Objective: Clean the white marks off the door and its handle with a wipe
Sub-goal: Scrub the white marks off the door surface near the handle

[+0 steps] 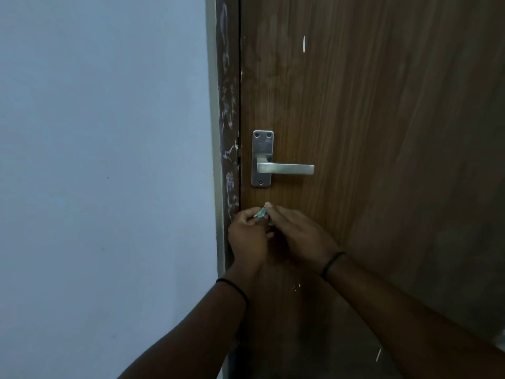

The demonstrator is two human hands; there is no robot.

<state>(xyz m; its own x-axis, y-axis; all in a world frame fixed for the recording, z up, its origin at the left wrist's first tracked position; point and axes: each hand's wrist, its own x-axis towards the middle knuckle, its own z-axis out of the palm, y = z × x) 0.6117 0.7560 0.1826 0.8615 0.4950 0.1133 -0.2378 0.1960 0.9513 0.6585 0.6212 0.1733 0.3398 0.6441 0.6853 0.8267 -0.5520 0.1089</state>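
Note:
A brown wooden door (369, 132) fills the right side, with a silver lever handle (284, 169) on a metal plate. White marks show on the door: a streak (304, 43) high up, specks (296, 287) low down and a line (378, 354) near the bottom right. My left hand (247, 236) and my right hand (300, 233) meet just below the handle. Together they pinch a small crumpled green-white wipe (261, 213) between their fingertips. Most of the wipe is hidden by the fingers.
The dark door frame (228, 132) to the left of the door carries many white smears. A pale blue wall (103, 160) takes up the left half of the view.

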